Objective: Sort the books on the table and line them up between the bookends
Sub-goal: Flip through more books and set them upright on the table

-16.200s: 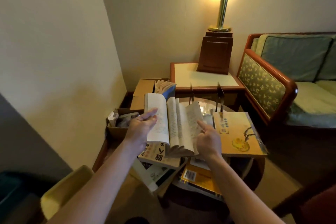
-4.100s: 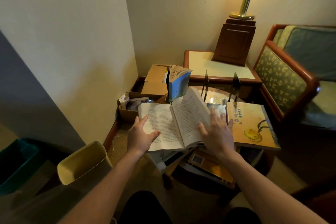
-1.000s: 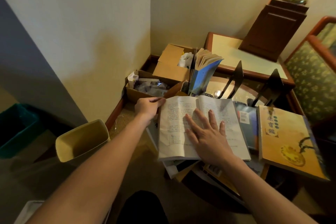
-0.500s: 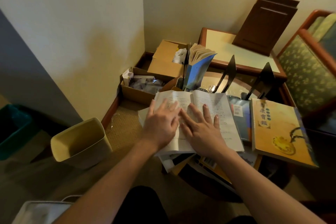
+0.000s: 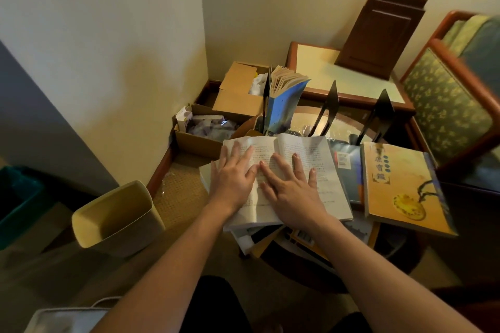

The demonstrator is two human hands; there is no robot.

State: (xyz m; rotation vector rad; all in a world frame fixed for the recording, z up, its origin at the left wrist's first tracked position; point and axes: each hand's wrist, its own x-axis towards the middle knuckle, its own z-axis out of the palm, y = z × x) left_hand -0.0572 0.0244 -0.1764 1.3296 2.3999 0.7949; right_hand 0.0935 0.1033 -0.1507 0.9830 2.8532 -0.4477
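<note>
An open white book (image 5: pixel 313 159) lies face up on a pile of books on the round table. My left hand (image 5: pixel 234 174) presses flat on its left page, and my right hand (image 5: pixel 290 186) presses flat on the right page, fingers straight. A blue book (image 5: pixel 282 104) stands upright, its pages fanned, against a black bookend (image 5: pixel 266 86) at the table's far left. Two more black bookends (image 5: pixel 328 105) (image 5: pixel 378 113) stand behind the open book. An orange-yellow book (image 5: pixel 397 184) lies flat to the right, a dark book (image 5: pixel 347 167) beside it. More books (image 5: pixel 273 240) stick out underneath.
Open cardboard boxes (image 5: pixel 201 127) (image 5: pixel 238 89) sit on the floor by the wall. A cream waste bin (image 5: pixel 116 217) stands at the left. Behind the round table is a side table (image 5: pixel 316 62) with a wooden lamp base (image 5: pixel 378 32). An upholstered armchair (image 5: pixel 446 94) is at the right.
My left hand left the book's left edge and came down flat on the left page beside my right hand. The book now lies pressed open; earlier I was leafing through it.
</note>
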